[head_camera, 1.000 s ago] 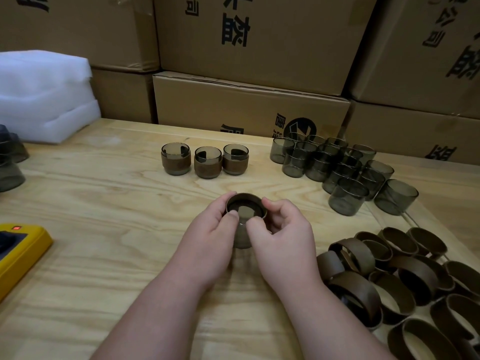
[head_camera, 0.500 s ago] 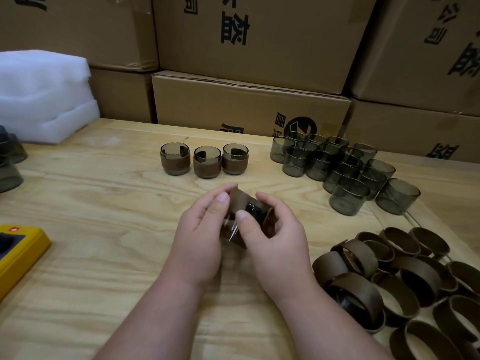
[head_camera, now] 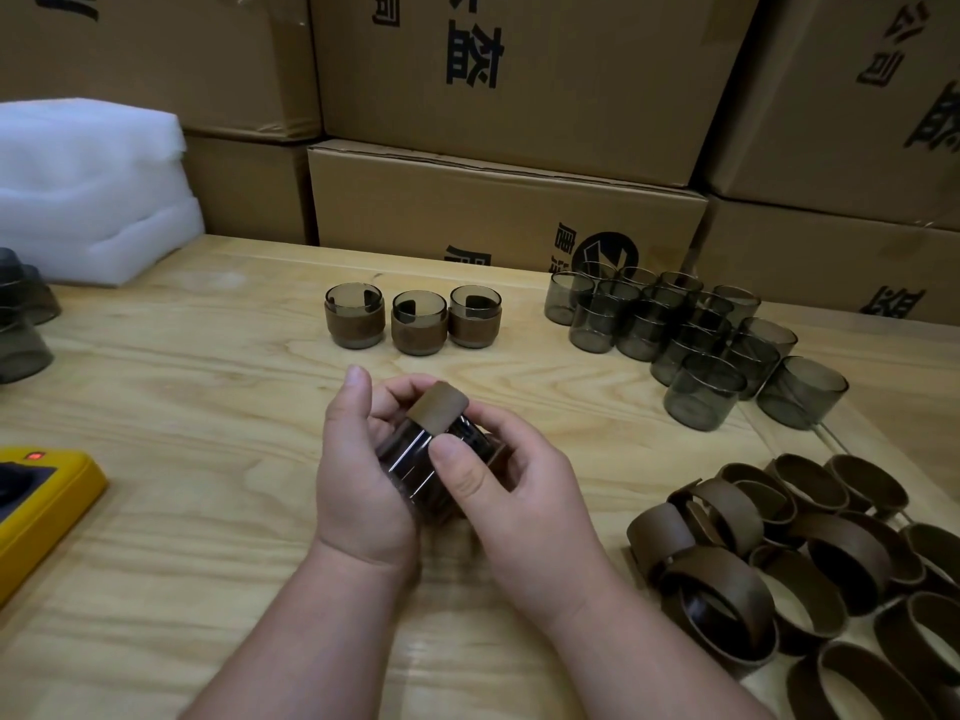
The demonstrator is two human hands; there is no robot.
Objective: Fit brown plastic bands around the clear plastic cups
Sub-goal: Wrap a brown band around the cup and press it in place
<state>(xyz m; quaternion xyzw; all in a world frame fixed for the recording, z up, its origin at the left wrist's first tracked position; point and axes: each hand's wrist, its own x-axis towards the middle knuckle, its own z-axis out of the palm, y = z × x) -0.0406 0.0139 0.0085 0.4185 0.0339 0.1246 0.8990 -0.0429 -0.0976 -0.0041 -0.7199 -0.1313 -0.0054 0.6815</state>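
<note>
Both hands hold one smoky clear cup (head_camera: 410, 459) tipped on its side above the wooden table (head_camera: 208, 407). A brown band (head_camera: 439, 407) sits partly over the cup's far end. My left hand (head_camera: 358, 475) cradles the cup from the left with curled fingers. My right hand (head_camera: 498, 480) grips it from the right, thumb pressing on the cup wall just below the band. Three banded cups (head_camera: 420, 322) stand in a row behind. Several bare cups (head_camera: 691, 335) cluster at the right, and several loose bands (head_camera: 779, 558) lie heaped at the lower right.
Stacked cardboard boxes (head_camera: 509, 210) wall off the table's far edge. White foam sheets (head_camera: 88, 189) sit at the back left, with more dark cups (head_camera: 21, 324) at the left edge. A yellow device (head_camera: 41, 496) lies at the near left.
The cup stood upright on the table between both hands a second ago. It is now lifted and tipped on its side, with the band at the far end.
</note>
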